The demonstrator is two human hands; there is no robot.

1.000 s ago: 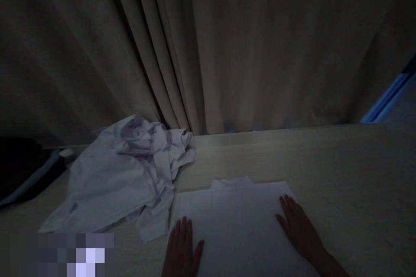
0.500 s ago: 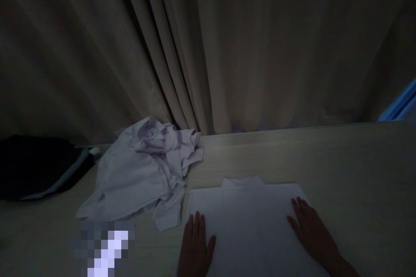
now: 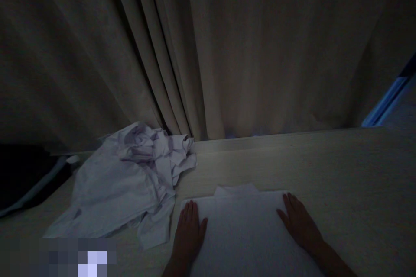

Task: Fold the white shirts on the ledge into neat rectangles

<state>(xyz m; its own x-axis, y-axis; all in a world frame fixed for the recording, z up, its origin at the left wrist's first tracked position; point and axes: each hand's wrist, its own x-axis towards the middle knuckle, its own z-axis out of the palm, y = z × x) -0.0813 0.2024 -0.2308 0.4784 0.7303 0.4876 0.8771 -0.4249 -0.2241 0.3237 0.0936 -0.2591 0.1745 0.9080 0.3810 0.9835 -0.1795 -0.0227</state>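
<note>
Left hand (image 3: 189,230) and right hand (image 3: 299,224) press flat on folded shirt (image 3: 247,229).

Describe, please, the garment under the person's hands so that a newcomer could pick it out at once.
Below the beige curtain runs a pale table. At its near edge lies a folded white shirt, the left hand and right hand flat on it. Unlike the crumpled shirt to its left, it is smooth and rectangular.

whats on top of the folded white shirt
Both hands lie flat, palms down, on the folded white shirt: the left hand near its left edge, the right hand near its right. Anything beneath the shirt is covered.
</note>
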